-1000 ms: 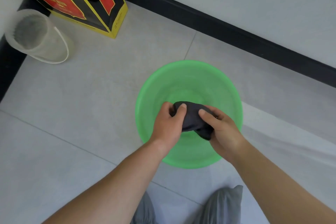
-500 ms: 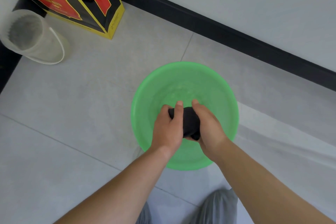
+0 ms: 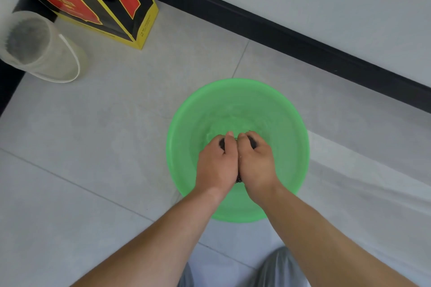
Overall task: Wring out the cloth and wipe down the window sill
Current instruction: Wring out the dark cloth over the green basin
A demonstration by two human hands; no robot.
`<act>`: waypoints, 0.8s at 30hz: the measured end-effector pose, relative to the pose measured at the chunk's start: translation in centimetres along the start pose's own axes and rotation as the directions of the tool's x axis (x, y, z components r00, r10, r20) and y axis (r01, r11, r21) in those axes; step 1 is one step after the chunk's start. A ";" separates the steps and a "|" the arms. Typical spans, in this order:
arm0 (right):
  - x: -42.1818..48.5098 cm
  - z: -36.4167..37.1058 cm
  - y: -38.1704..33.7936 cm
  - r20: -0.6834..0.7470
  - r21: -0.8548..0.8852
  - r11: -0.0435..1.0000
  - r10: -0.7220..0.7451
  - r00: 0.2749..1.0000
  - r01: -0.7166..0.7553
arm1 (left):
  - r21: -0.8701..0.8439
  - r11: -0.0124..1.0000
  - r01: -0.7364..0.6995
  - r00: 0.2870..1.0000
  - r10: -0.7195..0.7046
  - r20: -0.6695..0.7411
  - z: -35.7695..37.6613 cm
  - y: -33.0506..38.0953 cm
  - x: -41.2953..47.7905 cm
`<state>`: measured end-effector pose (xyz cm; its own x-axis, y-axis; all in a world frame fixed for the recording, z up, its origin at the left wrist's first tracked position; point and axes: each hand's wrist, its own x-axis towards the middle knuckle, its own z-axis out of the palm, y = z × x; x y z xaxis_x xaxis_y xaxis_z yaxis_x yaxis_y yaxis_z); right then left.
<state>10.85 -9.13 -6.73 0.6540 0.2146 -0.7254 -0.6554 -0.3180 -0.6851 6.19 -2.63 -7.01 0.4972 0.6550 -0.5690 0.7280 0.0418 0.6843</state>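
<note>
Beside basin [image 3: 182, 123], box [image 3: 112, 0], bucket [image 3: 39, 49].

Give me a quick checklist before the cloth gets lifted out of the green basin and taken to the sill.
1. Both hands on the cloth: ok, left hand and right hand closed around it.
2. Cloth held over the green basin, so drips land inside: ok.
3. Cloth wrung dry enough: cannot tell, mostly hidden by the hands.
4. Basin upright on the floor: ok.
5. Red and black box and clear tub apart from the basin: ok.
6. Window sill in view: not ok.
</note>
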 end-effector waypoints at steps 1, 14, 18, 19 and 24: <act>0.1 0.0 0.0 0.004 0.003 1.000 0.008 1.000 -0.008 | -0.009 1.000 -0.002 1.000 0.002 0.010 0.0 -0.1 0.1; -1.3 -2.7 0.3 0.100 0.013 1.000 0.006 0.995 -0.007 | -0.206 0.976 0.071 0.987 -0.038 0.159 -1.7 -0.9 -0.9; -1.5 -1.9 0.2 0.053 0.006 1.000 -0.001 0.999 0.000 | -0.157 0.987 -0.045 0.990 0.065 0.126 -1.4 -0.6 -1.9; -1.5 -1.5 0.2 0.031 -0.057 0.998 -0.039 0.999 0.041 | -0.118 0.991 -0.070 0.992 0.081 0.095 -1.2 -0.5 -2.0; -1.5 -0.1 -0.2 -0.009 -0.057 0.997 -0.043 0.999 0.043 | -0.045 0.997 -0.060 0.998 0.060 0.003 -0.8 0.4 -1.9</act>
<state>10.02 -9.51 -5.54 0.6851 0.2203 -0.6943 -0.6041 -0.3608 -0.7106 5.16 -3.28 -5.29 0.5413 0.6544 -0.5280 0.6748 0.0364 0.7371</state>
